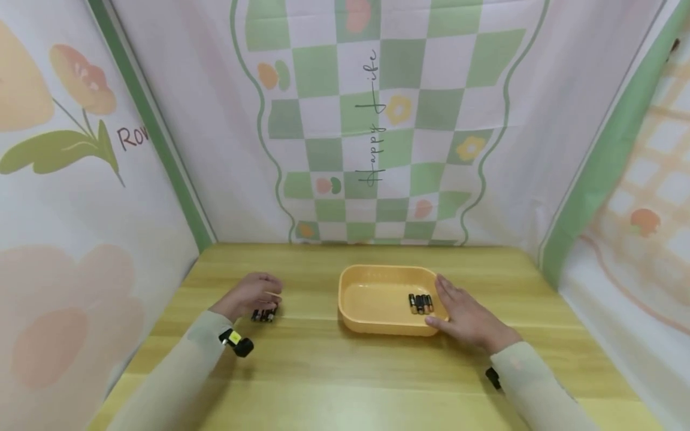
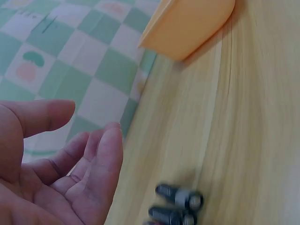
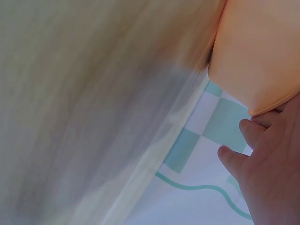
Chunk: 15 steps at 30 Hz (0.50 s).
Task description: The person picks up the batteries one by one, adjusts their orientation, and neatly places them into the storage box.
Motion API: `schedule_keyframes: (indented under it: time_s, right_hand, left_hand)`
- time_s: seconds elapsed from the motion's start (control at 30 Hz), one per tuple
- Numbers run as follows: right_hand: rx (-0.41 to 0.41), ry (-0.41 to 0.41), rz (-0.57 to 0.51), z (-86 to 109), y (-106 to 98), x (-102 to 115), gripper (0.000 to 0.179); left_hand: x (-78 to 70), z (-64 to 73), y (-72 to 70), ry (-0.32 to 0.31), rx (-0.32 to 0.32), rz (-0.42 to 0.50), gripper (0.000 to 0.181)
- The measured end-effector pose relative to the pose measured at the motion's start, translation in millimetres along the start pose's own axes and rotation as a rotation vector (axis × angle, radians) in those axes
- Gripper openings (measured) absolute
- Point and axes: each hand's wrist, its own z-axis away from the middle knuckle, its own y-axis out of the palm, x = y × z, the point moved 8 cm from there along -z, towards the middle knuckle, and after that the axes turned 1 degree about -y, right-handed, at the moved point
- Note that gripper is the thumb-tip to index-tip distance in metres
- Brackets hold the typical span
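Basically, loose batteries (image 1: 263, 316) lie grouped on the wood-grain table (image 1: 334, 377), partly hidden by the left hand (image 1: 249, 297), its fingers loosely curved and thumb apart, a gap between them. Checkered curtain (image 1: 401, 143) hangs behind the table, printed side panels (image 1: 48, 209) flank it. Yellow tray (image 1: 372, 328) sits right of centre, row of batteries (image 1: 420, 304) inside near its right end; right hand (image 1: 466, 316), fingers spread, rests on the right rim. Wood stretches between loose batteries and tray, and along the near side.

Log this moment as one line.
left hand: empty, near loose batteries | right hand: touching tray at right end | tray batteries: side by side
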Motion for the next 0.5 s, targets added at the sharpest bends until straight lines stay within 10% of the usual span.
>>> schedule_keyframes:
  time_s: [0.5]
  right_hand:
    - [-0.008, -0.004, -0.004, 1.3, -1, 1, 0.095]
  left_hand:
    - [27.2, 9.2, -42.6, -0.003, -0.049, 0.038, 0.039]
